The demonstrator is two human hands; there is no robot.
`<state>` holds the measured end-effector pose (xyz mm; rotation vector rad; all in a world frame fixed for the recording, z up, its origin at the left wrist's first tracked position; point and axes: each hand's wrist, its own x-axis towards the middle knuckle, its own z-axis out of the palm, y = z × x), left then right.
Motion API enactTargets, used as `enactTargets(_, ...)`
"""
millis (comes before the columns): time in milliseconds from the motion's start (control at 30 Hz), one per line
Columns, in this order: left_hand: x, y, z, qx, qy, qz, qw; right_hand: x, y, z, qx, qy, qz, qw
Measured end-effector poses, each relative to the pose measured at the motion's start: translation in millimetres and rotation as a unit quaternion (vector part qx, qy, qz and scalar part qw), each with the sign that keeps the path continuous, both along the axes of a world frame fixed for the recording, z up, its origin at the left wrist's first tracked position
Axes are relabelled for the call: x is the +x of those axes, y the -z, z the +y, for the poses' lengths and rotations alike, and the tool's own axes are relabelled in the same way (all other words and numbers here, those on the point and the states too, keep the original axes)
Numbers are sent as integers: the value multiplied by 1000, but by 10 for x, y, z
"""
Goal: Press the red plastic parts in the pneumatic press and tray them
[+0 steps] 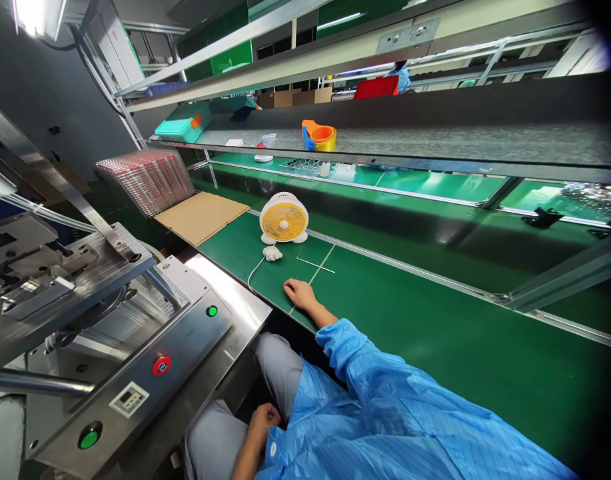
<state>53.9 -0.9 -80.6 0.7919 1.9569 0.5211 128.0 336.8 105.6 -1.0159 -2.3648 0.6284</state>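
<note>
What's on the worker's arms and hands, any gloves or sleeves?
No gloves: the right hand and left hand are bare. Both arms wear light blue, finely striped smock sleeves; the left cuff has a white button.

text: none legible | near left: control panel (pixel 185 347) of steel machine | digital readout (pixel 129 399): figures too small to read | small print (pixel 190 321) by green lamp: blurred

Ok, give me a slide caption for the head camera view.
Right hand flat on the green table near a yellow fan, left hand curled in the lap, steel machine alongside.
</note>
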Motion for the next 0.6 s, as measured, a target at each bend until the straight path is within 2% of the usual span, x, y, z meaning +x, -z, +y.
enactTargets(600,16,-119,-4,6,-8,-6,1000,6,9,3,0,-3,-1,1000)
